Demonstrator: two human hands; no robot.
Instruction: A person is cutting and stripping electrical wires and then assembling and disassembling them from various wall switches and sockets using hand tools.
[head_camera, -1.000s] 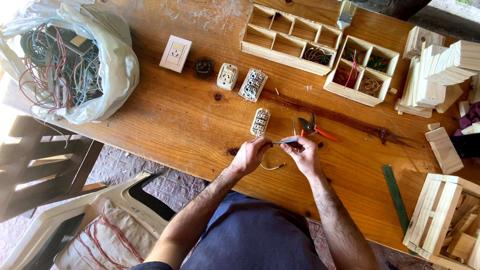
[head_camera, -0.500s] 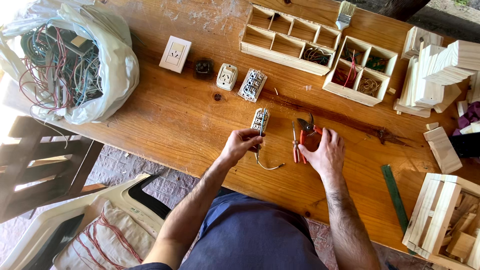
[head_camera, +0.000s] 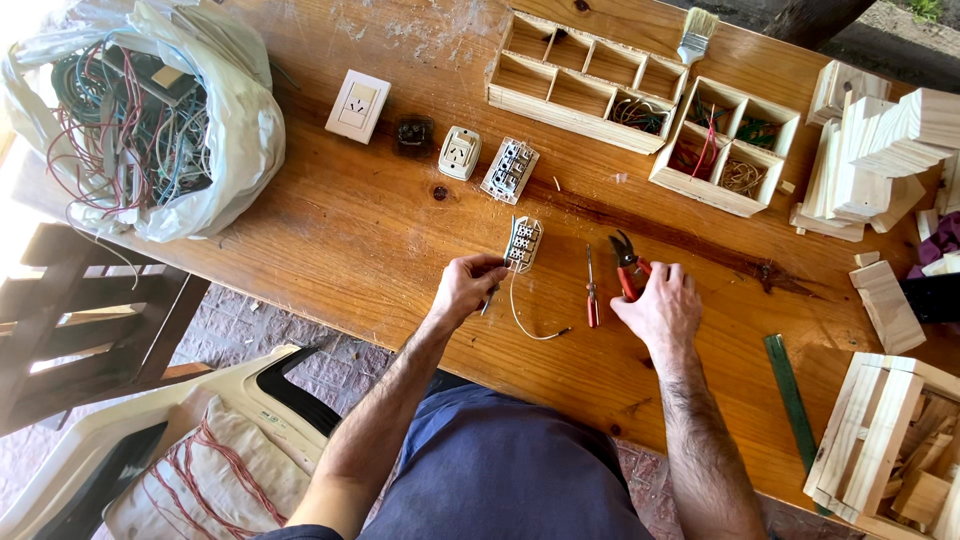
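White socket module (head_camera: 523, 243) trailing pale wire (head_camera: 530, 325), red-handled pliers (head_camera: 630, 270)

The person, seen from above, wore a plain blue garment over the lap and torso, its cloth smooth with a few soft folds. Both forearms were bare, with no sleeves reaching the wrists, and both carried dark hair. The left hand (head_camera: 468, 287) and the right hand (head_camera: 660, 305) were bare too: no gloves, rings, watch or bands showed on either one.
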